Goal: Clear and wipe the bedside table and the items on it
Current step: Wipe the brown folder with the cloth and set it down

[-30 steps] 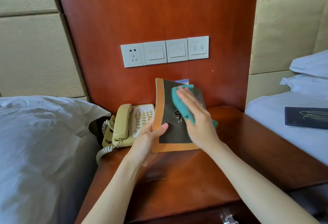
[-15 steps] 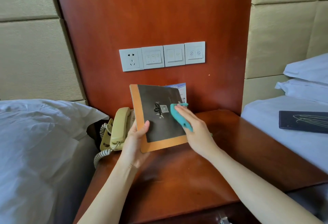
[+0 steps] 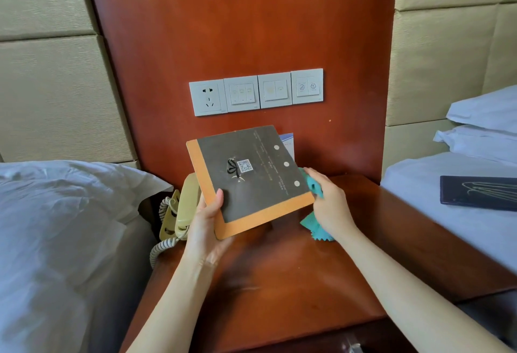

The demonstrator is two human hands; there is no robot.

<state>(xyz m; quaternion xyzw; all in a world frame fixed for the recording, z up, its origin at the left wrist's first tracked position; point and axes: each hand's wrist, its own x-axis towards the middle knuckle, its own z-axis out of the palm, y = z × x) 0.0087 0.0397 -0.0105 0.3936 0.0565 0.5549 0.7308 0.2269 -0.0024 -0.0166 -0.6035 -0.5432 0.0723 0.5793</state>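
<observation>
A dark card with an orange border [image 3: 251,179] is held tilted above the wooden bedside table [image 3: 279,282]. My left hand [image 3: 208,224] grips its lower left corner, thumb on the face. My right hand [image 3: 328,204] holds a teal cloth [image 3: 314,221] against the card's right edge; part of the cloth hangs below the hand. A beige corded telephone [image 3: 179,212] sits at the table's back left, partly hidden behind the card.
A blue-and-white leaflet [image 3: 288,142] leans on the wooden wall panel behind the card. Socket and switch plates [image 3: 256,92] are above it. Beds with white linen flank the table; a dark folder [image 3: 478,193] lies on the right bed.
The card has tilted flatter and turned clockwise. My right hand with the cloth slid from the card's face to its right edge. The left hand moved slightly lower on the corner.
</observation>
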